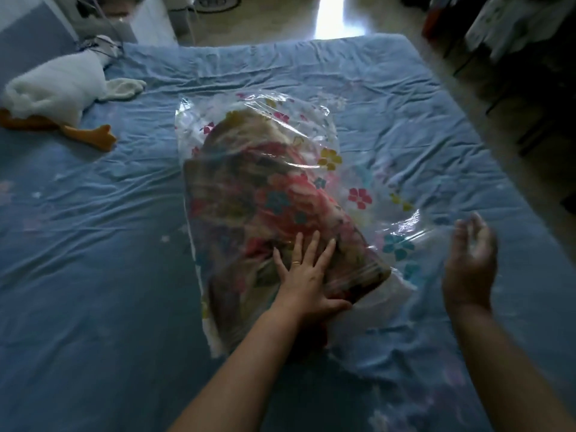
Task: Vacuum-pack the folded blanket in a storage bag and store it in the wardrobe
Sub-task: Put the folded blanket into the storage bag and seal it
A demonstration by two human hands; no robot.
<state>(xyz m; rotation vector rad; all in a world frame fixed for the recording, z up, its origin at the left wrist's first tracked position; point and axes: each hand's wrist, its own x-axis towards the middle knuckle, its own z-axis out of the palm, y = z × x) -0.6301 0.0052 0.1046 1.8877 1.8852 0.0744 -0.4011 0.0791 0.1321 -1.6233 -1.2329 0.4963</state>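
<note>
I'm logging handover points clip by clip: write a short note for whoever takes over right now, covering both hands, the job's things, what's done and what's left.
Left hand: open, pressing flat on the storage bag over the blanket.
Right hand: open, raised by the bag's right edge, holding nothing.
The bag lies on the bed with the folded blanket inside.
Done: blanket bagged.
Left: check the seal (cannot tell), draw out the air, store in the wardrobe.

Blue-sheeted bed [93,275], clear flowered storage bag [358,182] at centre, plush goose [53,92] far-left corner
</note>
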